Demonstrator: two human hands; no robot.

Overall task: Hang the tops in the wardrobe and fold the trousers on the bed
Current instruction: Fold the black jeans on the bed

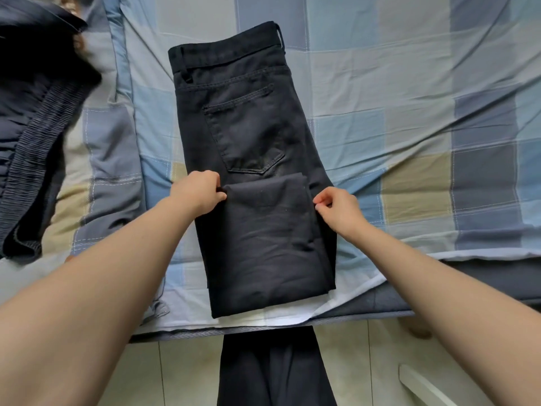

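Black trousers [257, 159] lie lengthwise on the checked bed [409, 112], the legs folded up over the seat. The left hand [199, 191] pinches the left corner of the folded hem; the right hand [336, 209] pinches its right corner. Farther left lies a dark garment with a ribbed band [35, 118].

The trousers [251, 159] lie on the bed [409, 98], waistband far, legs folded back over the near half. Another garment [32, 136] sits far left. One hand [199, 191] at each side of the fold [336, 209].
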